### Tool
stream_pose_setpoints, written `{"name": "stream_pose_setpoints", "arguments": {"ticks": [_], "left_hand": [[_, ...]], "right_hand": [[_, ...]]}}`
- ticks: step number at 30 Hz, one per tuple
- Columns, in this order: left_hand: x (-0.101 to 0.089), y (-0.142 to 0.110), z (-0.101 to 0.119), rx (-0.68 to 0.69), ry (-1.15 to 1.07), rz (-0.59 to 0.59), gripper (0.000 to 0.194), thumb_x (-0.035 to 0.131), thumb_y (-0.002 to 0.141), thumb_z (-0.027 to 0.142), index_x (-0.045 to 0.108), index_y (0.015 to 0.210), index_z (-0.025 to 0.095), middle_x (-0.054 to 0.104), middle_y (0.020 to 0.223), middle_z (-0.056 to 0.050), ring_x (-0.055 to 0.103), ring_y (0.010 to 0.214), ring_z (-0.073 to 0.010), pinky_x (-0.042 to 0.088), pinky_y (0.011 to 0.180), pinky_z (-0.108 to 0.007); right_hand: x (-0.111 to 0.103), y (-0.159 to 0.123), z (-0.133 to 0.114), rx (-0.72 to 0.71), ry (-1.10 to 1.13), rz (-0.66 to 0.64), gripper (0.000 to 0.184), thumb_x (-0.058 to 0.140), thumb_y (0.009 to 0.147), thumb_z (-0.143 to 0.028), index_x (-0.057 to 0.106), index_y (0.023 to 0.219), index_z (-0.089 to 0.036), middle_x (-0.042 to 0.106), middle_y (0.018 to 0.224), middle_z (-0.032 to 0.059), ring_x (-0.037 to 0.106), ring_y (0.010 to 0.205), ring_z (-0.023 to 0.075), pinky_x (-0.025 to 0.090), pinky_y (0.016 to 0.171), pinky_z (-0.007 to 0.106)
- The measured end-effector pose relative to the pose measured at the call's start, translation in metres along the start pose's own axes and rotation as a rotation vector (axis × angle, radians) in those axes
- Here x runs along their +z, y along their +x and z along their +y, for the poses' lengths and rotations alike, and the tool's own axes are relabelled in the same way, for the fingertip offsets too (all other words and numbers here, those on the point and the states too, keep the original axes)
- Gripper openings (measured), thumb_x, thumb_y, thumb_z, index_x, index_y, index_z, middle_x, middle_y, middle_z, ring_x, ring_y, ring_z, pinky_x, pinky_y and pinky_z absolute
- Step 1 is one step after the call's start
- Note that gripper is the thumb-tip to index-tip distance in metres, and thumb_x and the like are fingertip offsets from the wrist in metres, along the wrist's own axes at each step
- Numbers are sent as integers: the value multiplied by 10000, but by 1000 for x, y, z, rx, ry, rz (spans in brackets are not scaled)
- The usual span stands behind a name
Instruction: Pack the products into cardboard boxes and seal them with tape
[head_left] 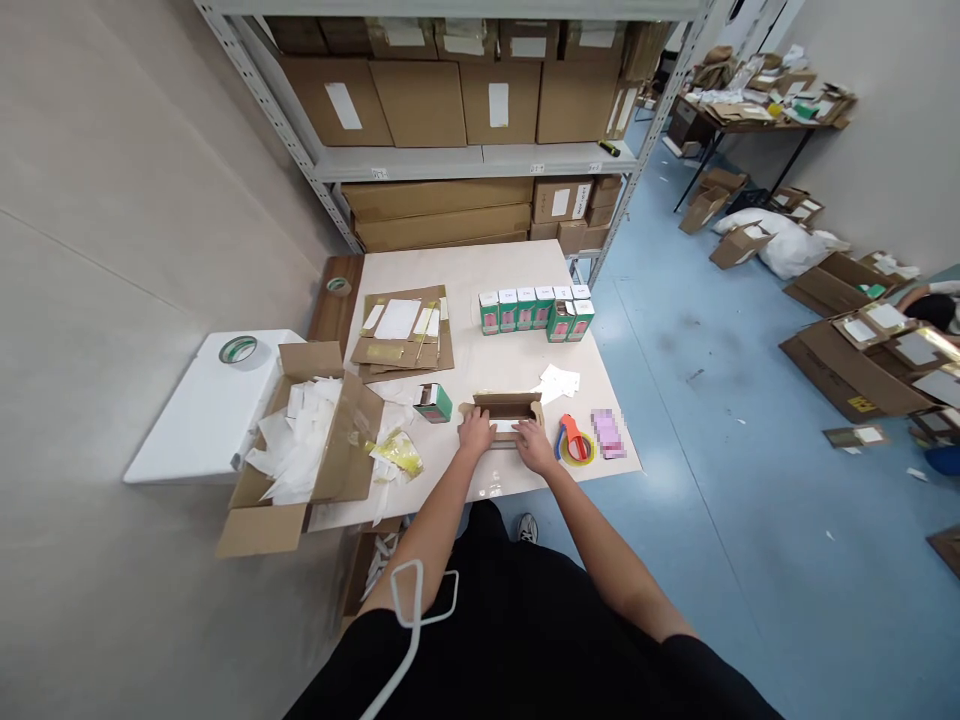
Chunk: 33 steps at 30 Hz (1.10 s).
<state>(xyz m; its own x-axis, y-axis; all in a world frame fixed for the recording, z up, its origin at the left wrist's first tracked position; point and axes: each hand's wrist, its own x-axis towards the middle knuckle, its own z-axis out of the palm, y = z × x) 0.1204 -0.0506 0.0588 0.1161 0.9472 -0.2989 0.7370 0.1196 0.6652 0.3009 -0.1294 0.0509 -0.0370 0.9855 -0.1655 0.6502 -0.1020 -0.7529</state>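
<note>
A small open cardboard box (pixel 507 400) stands near the front edge of the table, its lid flap raised at the back. My left hand (pixel 476 432) is closed on the box's near left side, fingertips at the opening. Opposite it, my right hand (pixel 533 446) grips the near right side in the same way. Between my fingers a white piece (pixel 505 426) shows in the box; what it is I cannot make out. To the left sits a green and white carton (pixel 433 402). Right of my right hand lie an orange tape dispenser (pixel 574 438) and a yellow tape roll (pixel 579 456).
Several green cartons (pixel 525 309) stand in a row at the back right. Flattened cardboard (pixel 405 330) lies at the back left, white papers (pixel 559 382) nearer. A large box of paper scraps (pixel 304 440) borders the left edge. Behind the table rises a shelf (pixel 450 160) of boxes.
</note>
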Motion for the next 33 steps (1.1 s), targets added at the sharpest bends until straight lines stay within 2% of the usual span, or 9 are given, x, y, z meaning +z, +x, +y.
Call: {"name": "stream_pose_setpoints", "arguments": {"ticks": [2, 5, 8, 12, 15, 19, 24, 28, 33], "left_hand": [[4, 4, -7, -49, 58, -36, 350, 711, 877, 382, 679, 1153, 169, 527, 1507, -209, 291, 1531, -388, 299, 1226, -560], [6, 2, -24, -17, -2, -73, 304, 583, 971, 467, 693, 971, 184, 595, 1437, -193, 377, 1500, -355, 330, 1213, -528], [7, -6, -39, 29, -23, -143, 404, 597, 950, 556, 704, 808, 193, 541, 1531, -170, 310, 1550, -382, 291, 1239, -528], [15, -18, -54, 94, 101, -243, 517, 895, 655, 558, 773, 999, 193, 328, 1689, -167, 41, 1603, -462, 226, 1255, -597], [26, -24, -62, 72, 188, -296, 674, 955, 547, 524, 772, 1089, 168, 270, 1704, -204, 30, 1572, -544, 285, 1208, -665], [46, -36, -63, 67, 157, -112, 380, 899, 673, 483, 778, 875, 186, 446, 1610, -204, 73, 1572, -536, 274, 1213, -675], [64, -67, -54, 194, 235, 56, 84, 767, 816, 241, 766, 885, 194, 378, 1676, -113, -6, 1594, -469, 246, 1242, -675], [57, -98, -51, 256, 215, 159, 59, 732, 844, 198, 754, 899, 188, 304, 1707, -120, -119, 1589, -439, 217, 1238, -715], [35, -139, -50, 313, 181, 188, 42, 738, 856, 212, 731, 843, 173, 256, 1727, -113, -153, 1588, -412, 214, 1250, -699]], "right_hand": [[1, -1, 3, 29, -158, -42, 561, 522, 901, -132, 604, 1447, -233, 511, 1579, 121, 320, 1553, 302, 230, 1264, 568], [-6, -11, 23, 153, -280, 45, 657, 518, 901, -119, 497, 1547, -233, 391, 1663, 129, 204, 1596, 338, 152, 1263, 629], [-13, -21, 49, 260, -243, 8, 791, 523, 857, -100, 376, 1625, -225, 339, 1694, 118, 224, 1592, 334, 248, 1247, 583], [-6, -31, 70, 174, -151, -111, 987, 529, 714, -19, 296, 1657, -189, 230, 1737, 119, 311, 1569, 270, 417, 1167, 403], [2, -35, 74, 148, -145, -117, 1019, 543, 671, -13, 324, 1649, -196, 198, 1742, 134, 375, 1541, 283, 451, 1132, 396], [-3, -37, 74, 135, -129, -121, 1004, 594, 718, -83, 284, 1663, -221, 325, 1694, 164, 410, 1522, 288, 398, 1176, 445], [-22, -41, 61, 96, -154, -73, 913, 595, 837, -189, 239, 1676, -238, 381, 1669, 135, 337, 1558, 283, 365, 1207, 451], [-29, -47, 37, 61, -250, 19, 838, 562, 867, -171, 302, 1660, -249, 384, 1670, 111, 259, 1581, 349, 265, 1252, 546], [-26, -48, 4, -54, -331, 93, 774, 546, 894, -193, 359, 1636, -310, 217, 1741, 83, 179, 1591, 411, 227, 1224, 642]]}}
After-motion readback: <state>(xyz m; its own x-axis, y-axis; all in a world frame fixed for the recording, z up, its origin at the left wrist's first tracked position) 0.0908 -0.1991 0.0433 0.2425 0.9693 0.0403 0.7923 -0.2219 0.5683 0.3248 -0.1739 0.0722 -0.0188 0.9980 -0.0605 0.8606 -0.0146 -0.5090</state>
